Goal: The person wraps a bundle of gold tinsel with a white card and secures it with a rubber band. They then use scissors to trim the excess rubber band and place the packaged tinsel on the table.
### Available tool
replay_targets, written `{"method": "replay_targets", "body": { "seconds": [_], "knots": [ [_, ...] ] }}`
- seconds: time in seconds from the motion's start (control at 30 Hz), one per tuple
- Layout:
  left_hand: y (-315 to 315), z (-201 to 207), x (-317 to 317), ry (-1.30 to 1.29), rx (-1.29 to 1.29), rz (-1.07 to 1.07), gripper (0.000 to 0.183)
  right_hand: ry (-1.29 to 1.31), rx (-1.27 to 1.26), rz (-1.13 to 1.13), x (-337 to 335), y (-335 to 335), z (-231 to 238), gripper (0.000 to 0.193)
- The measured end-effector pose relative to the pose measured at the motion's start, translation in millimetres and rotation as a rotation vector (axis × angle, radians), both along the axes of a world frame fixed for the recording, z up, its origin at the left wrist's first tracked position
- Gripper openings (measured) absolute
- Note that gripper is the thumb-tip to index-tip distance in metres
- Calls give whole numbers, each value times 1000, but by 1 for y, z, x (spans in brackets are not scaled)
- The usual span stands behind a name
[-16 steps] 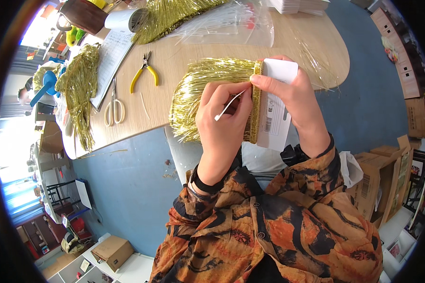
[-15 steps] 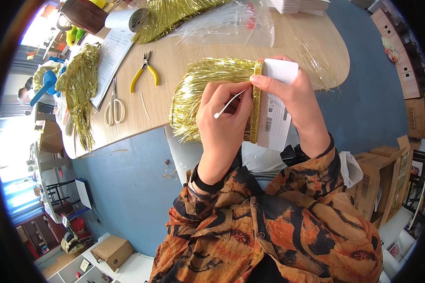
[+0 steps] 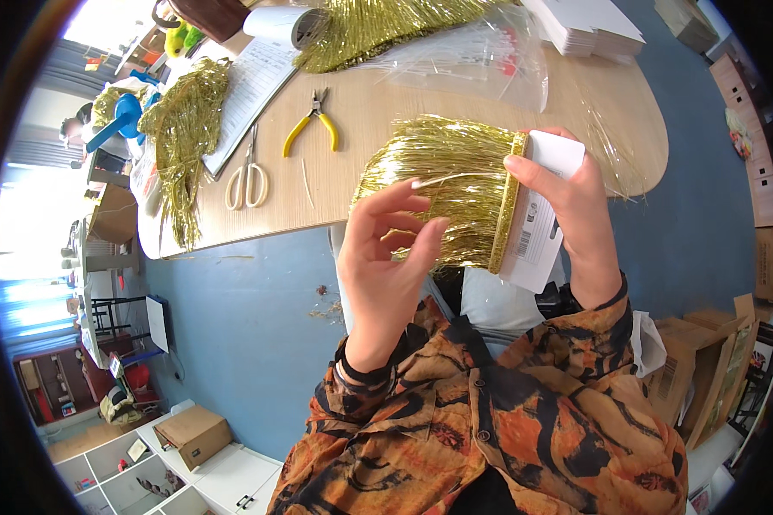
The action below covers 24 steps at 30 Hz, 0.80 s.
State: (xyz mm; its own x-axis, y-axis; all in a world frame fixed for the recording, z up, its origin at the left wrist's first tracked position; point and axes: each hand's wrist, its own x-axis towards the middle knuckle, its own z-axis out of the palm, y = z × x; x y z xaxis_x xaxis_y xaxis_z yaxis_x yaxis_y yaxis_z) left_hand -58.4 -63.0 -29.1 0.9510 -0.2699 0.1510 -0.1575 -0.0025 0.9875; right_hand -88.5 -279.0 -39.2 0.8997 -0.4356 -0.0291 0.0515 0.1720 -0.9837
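My right hand [image 3: 586,215] grips a white hang card [image 3: 537,227] with its thumb on the front, over the gold band along the card's left side. From that band a gold tinsel fringe [image 3: 455,159] spreads leftward. A thin white cable tie [image 3: 451,178] lies across the strands, one end under or beside my right thumb. Its small head sits by the index fingertip of my left hand [image 3: 378,279]; I cannot tell if they touch. My left fingers are curved, with the thumb apart from them.
On the wooden table [image 3: 258,219] lie yellow-handled pliers [image 3: 313,129], white-handled scissors [image 3: 247,180], a loose cable tie [image 3: 307,183], a clipboard of papers [image 3: 253,94], more gold fringe [image 3: 183,142], a clear bag of cable ties [image 3: 481,64] and stacked white cards [image 3: 584,30]. Cardboard boxes [image 3: 691,360] stand at right.
My left hand has let go of the cable tie and drawn back left, its fingers opening. The fringe and card have shifted right in the view with my right hand still holding them.
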Motion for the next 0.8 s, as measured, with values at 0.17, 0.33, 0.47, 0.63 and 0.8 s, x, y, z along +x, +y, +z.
{"method": "replay_targets", "body": {
  "seconds": [0.17, 0.33, 0.47, 0.63, 0.8],
  "knots": [
    [8, 8, 3, -143, -91, 17, 36, 16, -58, 9, -3, 1, 4, 30],
    [6, 9, 10, -211, -95, 32, 33, -5, -29, 13, -3, 2, 6, 30],
    [6, 8, 13, -272, -55, 31, 28, 1, -53, 5, -3, 3, 6, 29],
    [3, 9, 14, -262, -42, 39, 14, 2, -54, 2, -3, 3, 7, 29],
    [-18, 4, 9, -114, -139, 36, 14, 0, -36, 3, -2, 6, 9, 31]
  ]
}}
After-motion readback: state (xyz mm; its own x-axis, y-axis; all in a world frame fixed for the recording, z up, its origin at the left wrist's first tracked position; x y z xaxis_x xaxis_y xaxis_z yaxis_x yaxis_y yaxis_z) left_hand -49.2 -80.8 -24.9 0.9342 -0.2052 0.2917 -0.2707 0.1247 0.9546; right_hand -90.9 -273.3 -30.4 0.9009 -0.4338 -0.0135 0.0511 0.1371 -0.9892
